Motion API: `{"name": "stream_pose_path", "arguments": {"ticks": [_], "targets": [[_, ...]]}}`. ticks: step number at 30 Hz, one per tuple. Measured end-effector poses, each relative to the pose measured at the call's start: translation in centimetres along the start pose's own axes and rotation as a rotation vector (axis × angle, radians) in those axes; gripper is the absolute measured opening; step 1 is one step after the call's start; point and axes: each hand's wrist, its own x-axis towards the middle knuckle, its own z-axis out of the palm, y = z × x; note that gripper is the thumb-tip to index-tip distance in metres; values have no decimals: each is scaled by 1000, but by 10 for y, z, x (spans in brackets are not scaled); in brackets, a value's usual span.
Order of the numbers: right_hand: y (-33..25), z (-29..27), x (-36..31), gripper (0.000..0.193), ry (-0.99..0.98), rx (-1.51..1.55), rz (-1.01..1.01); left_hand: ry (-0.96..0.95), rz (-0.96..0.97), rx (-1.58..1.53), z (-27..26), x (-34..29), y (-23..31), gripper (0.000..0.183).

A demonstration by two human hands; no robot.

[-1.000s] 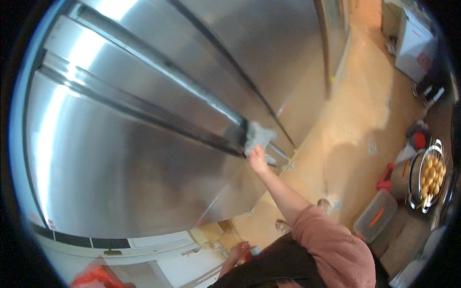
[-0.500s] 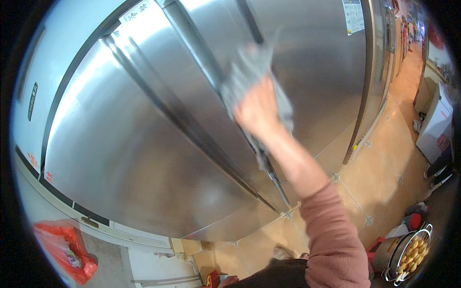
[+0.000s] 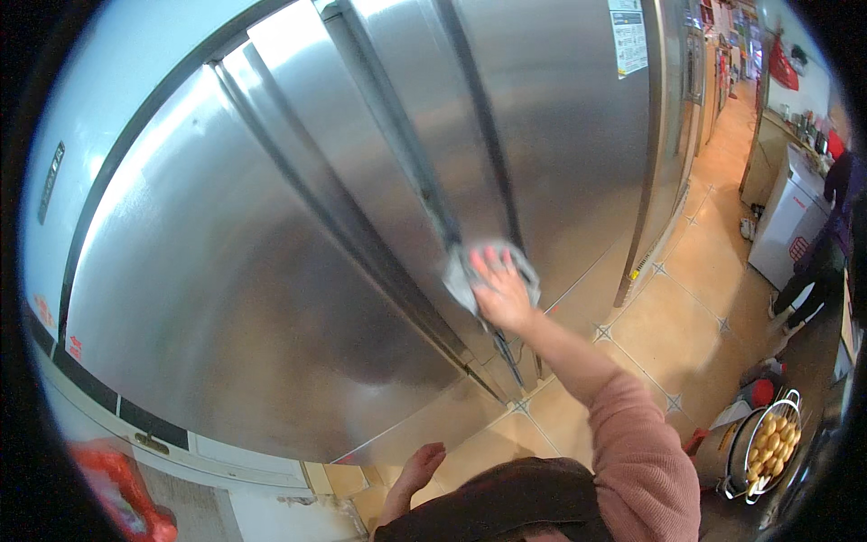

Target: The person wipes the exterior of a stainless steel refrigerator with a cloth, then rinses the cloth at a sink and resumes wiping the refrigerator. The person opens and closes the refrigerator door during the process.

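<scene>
My right hand [image 3: 502, 294], its fingers spread, presses a grey cloth [image 3: 462, 278] against the lower part of a large stainless-steel refrigerator [image 3: 271, 262]. The cloth lies bunched under the palm, between two long dark upright door edges. Part of it is hidden by the hand. Low in the view, my left hand [image 3: 423, 465] hangs in front of the refrigerator's base, apart from it. Its fingers are loosely extended with nothing visible in them.
At the lower right stands a pot [image 3: 722, 456] beside a wire basket of small round yellowish items [image 3: 774, 444]. A person [image 3: 817, 244] stands by a white chest-like appliance [image 3: 790, 221] at the right. A red plastic bag [image 3: 122, 488] lies lower left. Tiled floor [image 3: 668, 316] runs along the right.
My right hand has moved down the steel front with the cloth, which was more spread out and blurred before. My left hand has come more into view. The view has shifted slightly.
</scene>
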Motion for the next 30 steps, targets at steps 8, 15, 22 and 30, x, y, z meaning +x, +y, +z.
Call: {"name": "stream_pose_path", "arguments": {"ticks": [8, 15, 22, 30], "targets": [[-52, -36, -97, 21, -386, 516, 1080, -83, 387, -493, 28, 56, 101, 54], [-49, -60, -89, 43, -598, 1202, 509, 30, -105, -1105, 32, 60, 189, 40], [50, -106, -6, 36, -138, 796, 586, 39, 543, -463, -27, 29, 267, 41], [93, -147, 250, 34, 383, 251, 22, 985, 933, -478, -58, 80, 328, 57]]}}
